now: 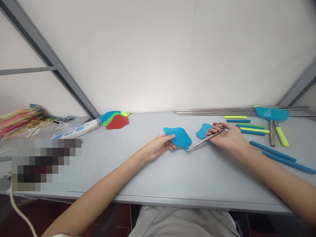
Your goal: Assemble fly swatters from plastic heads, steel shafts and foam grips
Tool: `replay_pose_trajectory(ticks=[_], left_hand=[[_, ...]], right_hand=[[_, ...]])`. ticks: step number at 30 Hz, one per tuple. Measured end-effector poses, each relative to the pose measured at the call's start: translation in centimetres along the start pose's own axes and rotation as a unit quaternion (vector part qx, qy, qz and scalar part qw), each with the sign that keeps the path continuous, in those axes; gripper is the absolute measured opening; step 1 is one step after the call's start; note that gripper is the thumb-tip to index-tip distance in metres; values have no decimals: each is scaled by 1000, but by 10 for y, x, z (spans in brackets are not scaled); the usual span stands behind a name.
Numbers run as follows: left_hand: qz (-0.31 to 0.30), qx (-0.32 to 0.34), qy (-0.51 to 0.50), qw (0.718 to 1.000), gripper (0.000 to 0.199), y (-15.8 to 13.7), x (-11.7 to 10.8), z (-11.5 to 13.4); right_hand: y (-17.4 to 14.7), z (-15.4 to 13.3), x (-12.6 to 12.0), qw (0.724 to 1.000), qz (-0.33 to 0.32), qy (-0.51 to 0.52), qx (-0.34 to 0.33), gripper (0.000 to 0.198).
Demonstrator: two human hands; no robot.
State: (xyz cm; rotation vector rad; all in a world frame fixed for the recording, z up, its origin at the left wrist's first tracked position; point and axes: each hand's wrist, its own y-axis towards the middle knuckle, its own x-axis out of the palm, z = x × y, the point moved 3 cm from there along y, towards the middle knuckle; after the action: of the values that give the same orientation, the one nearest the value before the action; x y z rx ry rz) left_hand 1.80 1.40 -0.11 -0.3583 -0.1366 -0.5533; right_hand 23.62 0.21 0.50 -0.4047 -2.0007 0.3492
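Note:
A blue fly swatter head point(181, 136) is pinched between the thumb and fingers of my left hand point(161, 146), its narrow neck pointing down and to the right. My right hand point(229, 136) is closed around a thin metal rod point(203, 142), which slants down to the left. The rod's tip is right beside the neck of the swatter head; whether they touch I cannot tell. Another blue swatter head point(203, 131) lies on the table behind the rod, partly covered by my right fingers. A small red piece shows at those fingertips, its kind unclear.
Blue, green and red swatter heads point(117, 121) are piled at the back left near a power strip point(76, 130). Several metal rods point(209, 112) lie along the wall. Blue tubes point(283, 158), yellow tubes and a blue packet point(271, 113) are at right. The grey table's front edge point(172, 200) is near me.

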Motion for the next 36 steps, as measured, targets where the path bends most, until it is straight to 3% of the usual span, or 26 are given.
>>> replay_pose_trajectory(ticks=[36], left_hand=[[-22,9,116,993,22,-5,3,2]], right_hand=[[-6,22,2,996,7,-69,62,21]])
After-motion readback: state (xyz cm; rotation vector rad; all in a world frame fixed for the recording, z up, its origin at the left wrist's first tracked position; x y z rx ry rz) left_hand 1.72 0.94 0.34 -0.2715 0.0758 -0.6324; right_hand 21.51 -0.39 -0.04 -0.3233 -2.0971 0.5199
